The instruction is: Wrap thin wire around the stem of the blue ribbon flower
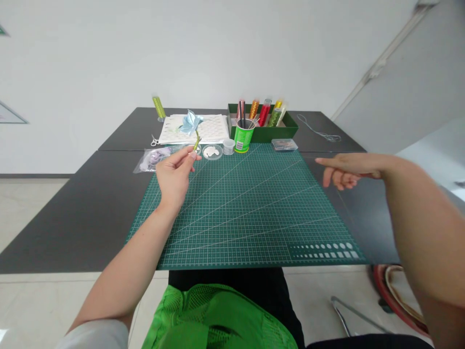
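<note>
My left hand [176, 169] pinches the green stem of a light blue flower [191, 122], which is held upright above the back left of the green cutting mat [247, 208]. The petals overlap a white textured sheet behind them in the view. My right hand [339, 170] is raised over the mat's right edge, index finger stretched to the left and the other fingers loosely curled down, with nothing seen in it. Just beyond my left hand lie a round dish with white pieces [212, 152] and a small clear round container [228, 146].
A green can with tools [243, 138] stands before a dark green box [290, 130] of coloured thread spools. A flat clear case [285, 145], white sheets [214, 128], scissors [154, 140], a plastic bag [152, 159], a yellow-green spool [159, 107] and a cord [319, 132] lie around.
</note>
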Motion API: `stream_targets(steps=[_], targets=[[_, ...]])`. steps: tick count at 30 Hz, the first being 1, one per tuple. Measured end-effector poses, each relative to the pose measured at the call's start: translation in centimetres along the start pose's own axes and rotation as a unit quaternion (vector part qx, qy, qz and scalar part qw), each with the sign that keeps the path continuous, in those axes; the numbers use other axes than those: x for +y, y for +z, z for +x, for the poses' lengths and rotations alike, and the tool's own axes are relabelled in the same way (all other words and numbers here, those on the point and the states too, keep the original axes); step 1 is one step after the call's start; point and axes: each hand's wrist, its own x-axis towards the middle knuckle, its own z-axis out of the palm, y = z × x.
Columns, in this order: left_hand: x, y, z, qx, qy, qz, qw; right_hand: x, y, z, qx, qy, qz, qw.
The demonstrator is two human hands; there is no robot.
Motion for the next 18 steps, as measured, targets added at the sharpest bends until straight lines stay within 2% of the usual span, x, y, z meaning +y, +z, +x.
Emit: stream_targets(steps=[5,7,10,12,13,15,18], targets=[[-0.2,-0.1,0.0,-0.017,0.000,0.015,1.000,-2.3,0.6,-0.3,0.061,-0.028,0.063,0.996],[-0.2,-0.1,0.0,-0.021,-0.001,0.019,1.000,-2.7,0.0,0.6,0.081,0.005,0.092,0.992],[-0.3,-0.1,0.1,-0.014,-0.006,0.005,1.000,-3.0,-1.1,3.2,0.142,0.111,0.109,0.978],[-0.3,-0.1,0.2,-0.002,-0.006,-0.011,1.000,-3.1,-1.5,5.2,0.205,0.127,0.077,0.967],[-0.4,-0.1,0.3,0.006,-0.005,-0.017,1.000,-3.2,-1.5,6.2,0.218,0.129,0.053,0.966],[-0.5,-0.1,0.5,0.022,-0.001,-0.022,1.000,-3.3,-1.4,8.0,0.200,0.138,0.009,0.970],[-0.5,-0.4,0.9,0.045,0.004,-0.018,0.999,-3.2,-1.2,9.6,0.092,0.161,-0.020,0.982]])
